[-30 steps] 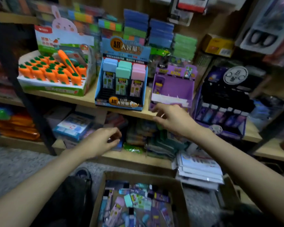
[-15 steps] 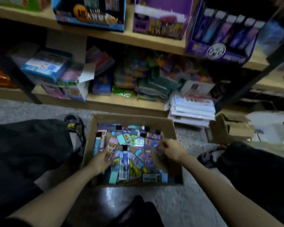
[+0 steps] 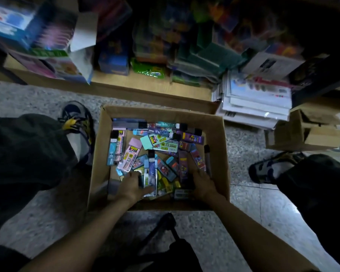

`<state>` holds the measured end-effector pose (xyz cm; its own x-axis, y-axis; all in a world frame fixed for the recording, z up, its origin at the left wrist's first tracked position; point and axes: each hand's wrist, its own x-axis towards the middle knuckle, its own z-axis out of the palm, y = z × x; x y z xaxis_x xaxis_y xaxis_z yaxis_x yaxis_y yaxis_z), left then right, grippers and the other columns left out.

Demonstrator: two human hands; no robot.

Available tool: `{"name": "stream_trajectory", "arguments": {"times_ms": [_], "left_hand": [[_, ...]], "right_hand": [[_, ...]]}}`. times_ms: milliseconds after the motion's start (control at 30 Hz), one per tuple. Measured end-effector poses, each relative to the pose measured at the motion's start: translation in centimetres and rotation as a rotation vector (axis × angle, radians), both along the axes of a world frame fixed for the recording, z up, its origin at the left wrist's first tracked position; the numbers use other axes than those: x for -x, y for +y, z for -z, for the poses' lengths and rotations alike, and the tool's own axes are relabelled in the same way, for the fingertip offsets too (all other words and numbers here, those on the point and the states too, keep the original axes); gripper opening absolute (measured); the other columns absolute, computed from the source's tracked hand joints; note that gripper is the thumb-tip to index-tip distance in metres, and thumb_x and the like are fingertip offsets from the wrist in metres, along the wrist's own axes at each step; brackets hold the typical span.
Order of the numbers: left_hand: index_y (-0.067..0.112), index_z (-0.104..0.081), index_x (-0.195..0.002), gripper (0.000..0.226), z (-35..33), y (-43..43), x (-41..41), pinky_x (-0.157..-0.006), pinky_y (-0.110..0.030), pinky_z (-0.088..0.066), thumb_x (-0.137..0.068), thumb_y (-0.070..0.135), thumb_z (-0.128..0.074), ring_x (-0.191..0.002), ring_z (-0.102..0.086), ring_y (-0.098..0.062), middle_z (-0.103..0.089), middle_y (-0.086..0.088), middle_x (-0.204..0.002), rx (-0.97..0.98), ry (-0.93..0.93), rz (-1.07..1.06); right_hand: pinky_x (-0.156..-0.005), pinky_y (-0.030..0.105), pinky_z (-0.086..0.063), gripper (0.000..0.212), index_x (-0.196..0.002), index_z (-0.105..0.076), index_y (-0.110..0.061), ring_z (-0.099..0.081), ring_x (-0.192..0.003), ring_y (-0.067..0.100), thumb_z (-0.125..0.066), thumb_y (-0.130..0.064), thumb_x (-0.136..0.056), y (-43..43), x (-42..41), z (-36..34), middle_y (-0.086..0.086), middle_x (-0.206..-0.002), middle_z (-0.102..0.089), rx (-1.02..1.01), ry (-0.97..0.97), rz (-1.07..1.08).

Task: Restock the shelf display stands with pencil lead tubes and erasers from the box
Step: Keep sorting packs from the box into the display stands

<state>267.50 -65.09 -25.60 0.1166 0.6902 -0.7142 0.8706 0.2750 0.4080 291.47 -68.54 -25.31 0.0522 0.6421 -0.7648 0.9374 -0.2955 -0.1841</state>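
Both hands down in the cardboard box [image 3: 161,111] of stock.
The left hand [image 3: 133,185] lies on packs at the box's near edge, thumb beside a blue lead tube [image 3: 152,173]; whether its grip has closed, I cannot tell. The right hand [image 3: 203,183] has its grip released, fingers spread over purple tubes [image 3: 183,165] by the right wall. Erasers [image 3: 135,143] lie farther in.

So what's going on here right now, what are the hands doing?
A person crouches over the cardboard box on the floor, both hands down in its mixed pile of lead tubes and erasers. The left hand lies against a blue lead tube, thumb across its lower end; the right hand reaches in by the right wall. Whether either grips anything is unclear.
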Motion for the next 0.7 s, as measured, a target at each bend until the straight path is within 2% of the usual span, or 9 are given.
{"name": "stream_trajectory", "arguments": {"times_ms": [100, 133, 300, 400, 533, 600, 700], "left_hand": [[0.001, -0.057, -0.093, 0.051, 0.3, 0.4, -1.5, -0.076, -0.039, -0.047, -0.073, 0.044, -0.076, -0.097, -0.057, -0.037, -0.059, -0.027, -0.107, 0.012, -0.087, -0.142], [0.000, -0.058, -0.097, 0.054, 0.3, 0.6, -2.0, -0.079, -0.040, -0.049, -0.073, 0.045, -0.076, -0.098, -0.058, -0.037, -0.060, -0.026, -0.107, 0.010, -0.088, -0.196], [0.005, -0.050, -0.115, 0.073, 0.2, 0.7, -4.0, -0.089, -0.042, -0.045, -0.070, 0.059, -0.070, -0.113, -0.051, -0.035, -0.055, -0.018, -0.119, -0.049, 0.207, -0.169], [0.005, -0.054, -0.113, 0.069, 0.4, 0.9, -4.2, -0.092, -0.042, -0.044, -0.070, 0.057, -0.072, -0.117, -0.048, -0.035, -0.053, -0.018, -0.122, -0.030, 0.227, -0.189], [0.003, -0.056, -0.093, 0.044, 0.9, 1.6, -3.5, -0.082, -0.037, -0.048, -0.076, 0.039, -0.075, -0.100, -0.058, -0.034, -0.062, -0.016, -0.101, 0.067, 0.027, -0.291], [0.008, -0.048, -0.083, 0.033, 1.0, 1.8, -3.1, -0.071, -0.030, -0.040, -0.078, 0.025, -0.075, -0.091, -0.058, -0.030, -0.057, -0.010, -0.084, 0.071, -0.092, -0.371], [0.016, -0.038, -0.072, 0.036, 0.9, 1.9, -2.3, -0.065, -0.028, -0.032, -0.079, 0.014, -0.074, -0.082, -0.048, -0.022, -0.045, -0.002, -0.072, 0.115, -0.223, -0.397]], "right_hand": [[-0.102, 0.046, -0.039, 0.071, -0.146, -0.020, -0.015, -0.041, -0.128, 0.035, -0.058, -0.016, -0.086, -0.2, -0.2, 0.6, 0.019, -0.141, -0.041, 0.007, 0.029, 0.019], [-0.102, 0.045, -0.039, 0.068, -0.145, -0.023, -0.015, -0.043, -0.127, 0.035, -0.058, -0.017, -0.087, -0.3, -0.3, 0.6, 0.018, -0.139, -0.043, 0.006, 0.031, 0.017], [-0.102, 0.042, -0.038, 0.054, -0.137, -0.043, -0.017, -0.042, -0.127, 0.033, -0.060, -0.033, -0.088, -0.8, -0.7, 1.2, 0.014, -0.139, -0.046, 0.052, 0.074, -0.022], [-0.105, 0.044, -0.036, 0.055, -0.137, -0.043, -0.018, -0.036, -0.129, 0.035, -0.060, -0.034, -0.087, -0.9, -0.7, 1.5, 0.013, -0.140, -0.040, 0.079, 0.062, -0.092], [-0.092, 0.035, -0.040, 0.037, -0.121, -0.053, -0.006, -0.049, -0.117, 0.034, -0.061, -0.019, -0.086, -1.0, 0.0, 1.8, 0.019, -0.128, -0.052, 0.050, 0.142, -0.007], [-0.087, 0.033, -0.042, 0.032, -0.114, -0.054, -0.005, -0.052, -0.112, 0.034, -0.062, -0.015, -0.085, -0.9, 0.4, 1.8, 0.018, -0.123, -0.055, 0.064, 0.183, 0.037], [-0.094, 0.035, -0.044, 0.034, -0.119, -0.055, -0.004, -0.052, -0.116, 0.031, -0.062, -0.015, -0.087, -0.5, 0.5, 1.6, 0.016, -0.127, -0.054, 0.123, 0.242, 0.041]]}}
